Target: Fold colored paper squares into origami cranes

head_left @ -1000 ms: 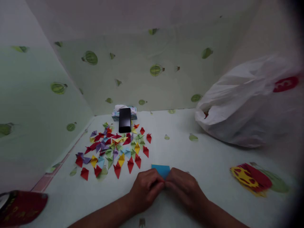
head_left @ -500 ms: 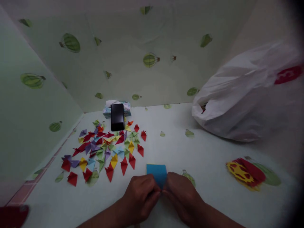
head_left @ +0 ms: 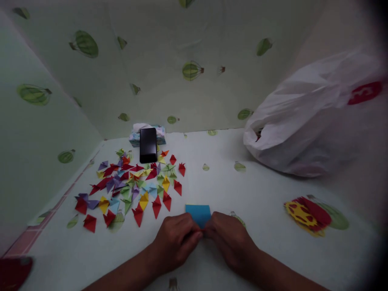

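My left hand (head_left: pixel 176 240) and my right hand (head_left: pixel 232 240) meet at the front middle of the table. Both are closed, thumbs and fingertips pinched together around something mostly hidden, with a hint of red between the tips. Just beyond the fingers lies a square of blue paper (head_left: pixel 198 213), with a thin yellowish edge along its far side. Its near part is covered by my hands, so I cannot tell whether they touch it. To the left spread many small folded paper pieces (head_left: pixel 138 214) in red, yellow, green, purple and light blue.
A black phone (head_left: pixel 148 145) leans on a tissue box (head_left: pixel 135 139) at the back. The white plastic bag (head_left: pixel 291 129) bulges at the right. Yellow and red cut-out shapes (head_left: pixel 301 214) lie below it. A dark red object (head_left: pixel 13 273) shows at the lower left corner.
The whole view has shifted slightly, so things sit a little higher and to the left. My hands stay pinched together and their fingertips now hide more of the blue paper's near end.
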`<state>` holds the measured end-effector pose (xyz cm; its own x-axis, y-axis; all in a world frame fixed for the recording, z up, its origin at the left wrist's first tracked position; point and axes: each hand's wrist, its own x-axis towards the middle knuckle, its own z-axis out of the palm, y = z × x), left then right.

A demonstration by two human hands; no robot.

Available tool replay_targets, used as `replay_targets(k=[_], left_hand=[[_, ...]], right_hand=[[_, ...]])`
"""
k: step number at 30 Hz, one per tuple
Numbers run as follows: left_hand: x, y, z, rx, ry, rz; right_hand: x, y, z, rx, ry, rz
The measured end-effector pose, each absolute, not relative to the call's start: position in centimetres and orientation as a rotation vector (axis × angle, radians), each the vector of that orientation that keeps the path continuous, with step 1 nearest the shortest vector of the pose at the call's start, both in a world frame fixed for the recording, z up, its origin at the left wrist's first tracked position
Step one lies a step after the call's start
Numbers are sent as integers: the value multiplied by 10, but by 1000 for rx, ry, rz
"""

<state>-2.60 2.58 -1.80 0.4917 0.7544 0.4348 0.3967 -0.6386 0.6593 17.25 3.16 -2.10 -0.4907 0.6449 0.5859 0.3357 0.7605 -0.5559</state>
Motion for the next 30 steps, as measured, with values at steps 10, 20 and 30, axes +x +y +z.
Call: replay_targets(k=[10,20,30], left_hand=[[-25,22,-18,2258,890,1083],[-27,23,-18,2231,869,979],[-24,22,-20,2226,911,1040]], right_hand=[[175,29,-18,-663,-2132,611],[175,28,-12,-717,-2146,556],[174,26,-25,-706,-2090,482]])
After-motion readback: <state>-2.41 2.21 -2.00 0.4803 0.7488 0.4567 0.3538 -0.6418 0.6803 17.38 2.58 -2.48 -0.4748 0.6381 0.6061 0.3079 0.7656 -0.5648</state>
